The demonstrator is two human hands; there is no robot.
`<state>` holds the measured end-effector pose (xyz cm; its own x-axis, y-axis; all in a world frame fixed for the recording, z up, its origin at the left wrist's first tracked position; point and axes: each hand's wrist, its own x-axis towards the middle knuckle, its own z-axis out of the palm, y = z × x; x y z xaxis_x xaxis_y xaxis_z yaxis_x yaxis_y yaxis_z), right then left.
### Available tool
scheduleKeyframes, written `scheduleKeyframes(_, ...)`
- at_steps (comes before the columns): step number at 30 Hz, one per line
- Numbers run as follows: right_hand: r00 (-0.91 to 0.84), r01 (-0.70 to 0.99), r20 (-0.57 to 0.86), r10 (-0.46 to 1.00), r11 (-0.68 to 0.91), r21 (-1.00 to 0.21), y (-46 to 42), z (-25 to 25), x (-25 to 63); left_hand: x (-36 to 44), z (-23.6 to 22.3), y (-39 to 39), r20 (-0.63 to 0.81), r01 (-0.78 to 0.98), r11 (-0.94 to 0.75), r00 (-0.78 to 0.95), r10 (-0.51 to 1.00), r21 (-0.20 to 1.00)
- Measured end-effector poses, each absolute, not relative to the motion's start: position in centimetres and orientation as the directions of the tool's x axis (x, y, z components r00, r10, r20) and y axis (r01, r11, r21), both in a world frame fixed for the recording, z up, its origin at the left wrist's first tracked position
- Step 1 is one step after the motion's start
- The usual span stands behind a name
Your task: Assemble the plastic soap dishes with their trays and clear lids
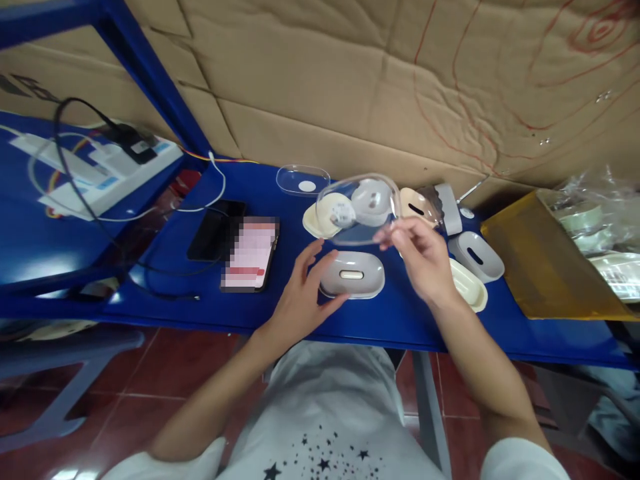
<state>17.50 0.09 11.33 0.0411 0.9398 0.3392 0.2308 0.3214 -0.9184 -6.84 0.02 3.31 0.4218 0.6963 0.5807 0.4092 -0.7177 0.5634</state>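
My right hand pinches the near right rim of a clear oval plastic tray, holding it tilted above the table. A round white sticker shows on or through the tray. Below it, a grey oval soap dish with a slot in its middle lies on the blue table. Something cream shows in that slot. My left hand holds the dish's left end, thumb at the front edge and index finger at the back. Behind the clear tray are a cream dish part and a grey oval part.
Another clear tray lies at the back. To the right are a peach slotted part, a grey slotted part, a cream dish and a cardboard box of wrapped pieces. Phones, cables and a power strip lie left.
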Motion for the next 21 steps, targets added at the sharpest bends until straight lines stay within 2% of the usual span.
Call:
scheduleKeyframes(3, 0.105, -0.106, 0.097, 0.99, 0.108, -0.989, -4.3, 9.6, 16.8, -6.8, 3.0, 0.2, 0.63, 0.365, -0.742, 0.393, 0.67, 0.562)
scheduleKeyframes(5, 0.116, -0.218, -0.031, 0.993, -0.005, -0.976, -6.0, 8.2, 16.5, -6.9, 2.9, 0.3, 0.597, 0.359, -0.734, 0.427, 0.679, 0.577)
scheduleKeyframes(7, 0.097, -0.242, -0.123, 0.988, -0.096, -0.965, -7.0, 7.1, 16.6, -7.0, 2.8, 0.4, 0.525, 0.377, -0.717, 0.498, 0.69, 0.586)
scheduleKeyframes(9, 0.059, -0.119, -0.169, 0.984, -0.161, -0.98, -7.6, 6.3, 17.3, -7.0, 2.8, 0.4, 0.468, 0.394, -0.726, 0.572, 0.674, 0.563)
scheduleKeyframes(11, 0.099, 0.166, -0.135, 0.986, -0.15, -0.975, -8.1, 5.8, 18.3, -7.0, 2.8, 0.4, 0.456, 0.396, -0.745, 0.607, 0.651, 0.537)
scheduleKeyframes(13, 0.207, 0.491, 0.035, 0.978, -0.073, -0.868, -8.4, 5.7, 19.2, -7.0, 2.9, 0.3, 0.459, 0.394, -0.746, 0.605, 0.651, 0.537)
scheduleKeyframes(15, 0.189, 0.706, 0.246, 0.951, 0.043, -0.707, -8.4, 5.8, 19.6, -7.0, 2.9, 0.3, 0.455, 0.396, -0.738, 0.6, 0.658, 0.546)
scheduleKeyframes(17, -0.026, 0.79, 0.332, 0.943, 0.222, -0.571, -8.1, 5.9, 19.6, -7.0, 2.8, 0.3, 0.453, 0.397, -0.742, 0.605, 0.654, 0.541)
scheduleKeyframes(19, -0.265, 0.79, 0.325, 0.908, 0.398, -0.467, -7.3, 6.0, 19.5, -7.1, 2.6, 0.4, 0.455, 0.395, -0.744, 0.607, 0.652, 0.539)
scheduleKeyframes(21, -0.377, 0.788, 0.328, 0.866, 0.486, -0.379, -6.5, 5.9, 19.3, -7.2, 2.3, 0.5, 0.444, 0.399, -0.729, 0.599, 0.667, 0.557)
